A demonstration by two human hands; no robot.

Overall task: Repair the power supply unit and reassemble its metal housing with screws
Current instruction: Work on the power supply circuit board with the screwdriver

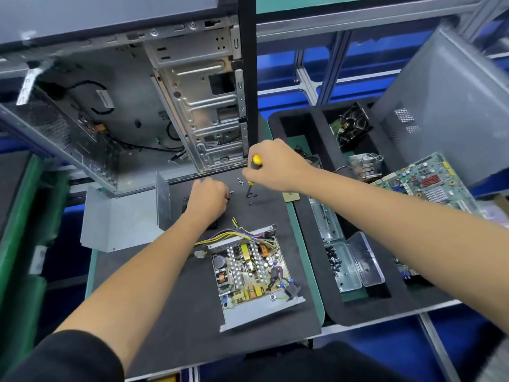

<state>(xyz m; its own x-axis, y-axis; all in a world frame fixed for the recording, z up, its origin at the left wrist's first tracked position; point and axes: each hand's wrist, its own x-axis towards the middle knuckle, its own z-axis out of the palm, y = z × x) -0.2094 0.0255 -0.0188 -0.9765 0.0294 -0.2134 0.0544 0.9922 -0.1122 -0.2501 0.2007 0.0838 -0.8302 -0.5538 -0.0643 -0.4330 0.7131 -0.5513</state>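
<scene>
1. The right hand (272, 164) is wrapped round a screwdriver (252, 175) with a yellow and black handle, tip pointing down among the loose screws (242, 188) on the dark mat (192, 285) that covers the surface.
2. The left hand (208, 198) is curled, knuckles up, fingertips close to a small dark screw at its right edge; whether it pinches that screw I cannot tell.
3. The step in hand looks like picking up a screw and seating it on the driver tip. To do it well, keep the driver upright and steady, bring the screw to the tip with the left fingers, and work low over the mat so a dropped screw stays put.
4. The power supply unit (253, 268) lies open nearer the person, well apart from both hands, circuit board exposed, wires fanning from its far edge.
5. Its metal cover (121, 216), a bent grey sheet, rests to the left of the left hand.
6. Count: one screwdriver, one open unit, one cover, roughly eight loose screws on the mat; small ones blur together.
7. Further out: one computer case (170, 106) behind, and one clear screw box (355, 260) in the black tray (316, 230) on the right.
</scene>
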